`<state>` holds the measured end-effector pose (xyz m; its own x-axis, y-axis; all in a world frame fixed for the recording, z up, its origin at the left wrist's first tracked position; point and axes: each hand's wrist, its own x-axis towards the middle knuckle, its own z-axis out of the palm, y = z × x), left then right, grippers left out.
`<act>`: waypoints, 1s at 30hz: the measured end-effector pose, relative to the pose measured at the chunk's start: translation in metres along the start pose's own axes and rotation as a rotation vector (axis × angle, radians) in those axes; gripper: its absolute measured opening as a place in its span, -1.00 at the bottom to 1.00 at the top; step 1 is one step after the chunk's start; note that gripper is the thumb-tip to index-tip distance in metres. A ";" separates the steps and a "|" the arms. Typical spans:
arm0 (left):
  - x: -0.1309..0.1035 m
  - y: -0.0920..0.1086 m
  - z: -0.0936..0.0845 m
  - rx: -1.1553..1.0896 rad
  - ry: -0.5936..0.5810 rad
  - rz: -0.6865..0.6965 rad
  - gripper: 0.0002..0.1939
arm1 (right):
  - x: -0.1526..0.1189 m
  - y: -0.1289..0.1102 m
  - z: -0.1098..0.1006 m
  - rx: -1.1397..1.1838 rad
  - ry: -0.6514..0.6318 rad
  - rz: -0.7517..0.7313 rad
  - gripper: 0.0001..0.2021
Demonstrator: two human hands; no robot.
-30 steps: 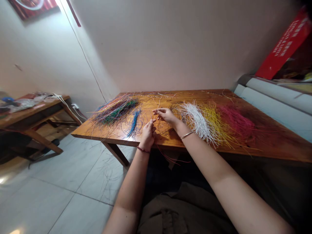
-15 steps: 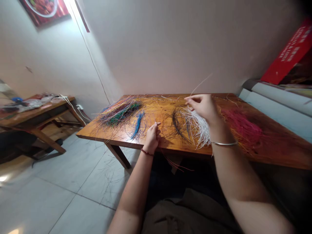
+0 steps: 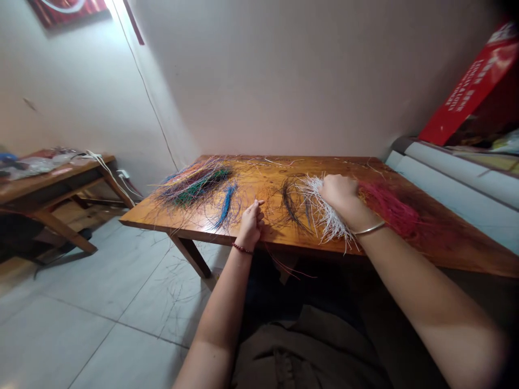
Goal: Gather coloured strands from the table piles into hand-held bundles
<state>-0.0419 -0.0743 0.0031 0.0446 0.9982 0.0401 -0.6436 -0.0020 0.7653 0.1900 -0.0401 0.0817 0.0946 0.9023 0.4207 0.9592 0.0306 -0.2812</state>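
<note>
My left hand (image 3: 252,222) is closed just above the table's front edge, its thumb and forefinger drawn together. Thin reddish strands (image 3: 284,263) trail from beneath it past the edge and seem held in its fist. On the right, my right hand (image 3: 340,195) is down on a bundle of white strands (image 3: 330,219), knuckles up and fingers curled; the fingertips are hidden, so what they grip does not show. Between the hands lie dark strands (image 3: 289,202). A small blue bundle (image 3: 227,207) rests left of my left hand.
Mixed coloured strands with green ones (image 3: 203,186) cover the left end of the wooden table (image 3: 259,170). Pink strands (image 3: 391,208) lie right of the white bundle. Pale rolls (image 3: 450,173) and a red box (image 3: 458,92) stand at far right. A second table (image 3: 60,175) is at left.
My right hand has come down from above onto the white bundle; the single pale strand it held up is out of sight. My left hand keeps its place. The view has shifted slightly.
</note>
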 end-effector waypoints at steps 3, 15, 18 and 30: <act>0.000 0.000 -0.001 -0.015 -0.010 0.006 -0.63 | -0.028 -0.036 0.011 0.167 -0.115 -0.184 -0.66; -0.001 0.004 -0.004 -0.236 -0.015 0.039 -0.75 | -0.055 -0.078 0.071 0.808 -1.009 -0.403 -0.71; -0.002 0.004 -0.004 -0.257 0.009 0.051 -0.76 | -0.051 -0.076 0.077 0.824 -1.068 -0.449 -0.71; -0.003 0.005 0.001 -0.321 0.034 0.041 -0.76 | -0.045 -0.068 0.072 1.145 -0.913 -0.349 -0.76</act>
<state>-0.0445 -0.0771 0.0069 -0.0082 0.9991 0.0407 -0.8527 -0.0282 0.5217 0.1016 -0.0517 0.0194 -0.6953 0.7161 0.0615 0.1362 0.2153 -0.9670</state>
